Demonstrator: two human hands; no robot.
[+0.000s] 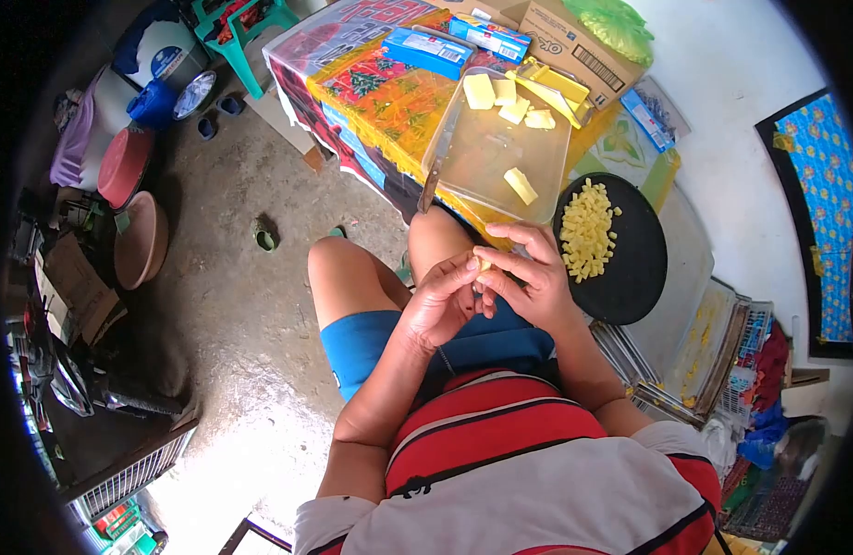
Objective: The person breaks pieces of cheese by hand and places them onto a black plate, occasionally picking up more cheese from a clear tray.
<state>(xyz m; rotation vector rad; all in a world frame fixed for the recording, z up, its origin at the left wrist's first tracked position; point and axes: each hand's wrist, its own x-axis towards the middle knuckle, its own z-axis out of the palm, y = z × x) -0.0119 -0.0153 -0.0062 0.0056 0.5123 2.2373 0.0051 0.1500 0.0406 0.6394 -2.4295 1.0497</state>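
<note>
My left hand (442, 294) and my right hand (530, 276) meet above my lap. Between their fingertips is a small yellow piece of cheese (483, 264), mostly covered by the fingers. In front of them, a clear plastic tray (482, 153) holds several cheese slabs (479, 92) at its far end, and a single cheese piece (520, 186) lies nearer to me. A knife (433, 180) rests along the tray's left edge. To the right of my hands, many small cheese cubes (588, 231) are heaped on a round black pan (641, 254).
Blue boxes (426, 53), a yellow wrapper (554, 91) and a cardboard box (574, 51) stand behind the tray on the cloth-covered table (371, 102). Metal trays (699, 351) are at the right. Basins (141, 240) and a green stool (246, 42) are at the left.
</note>
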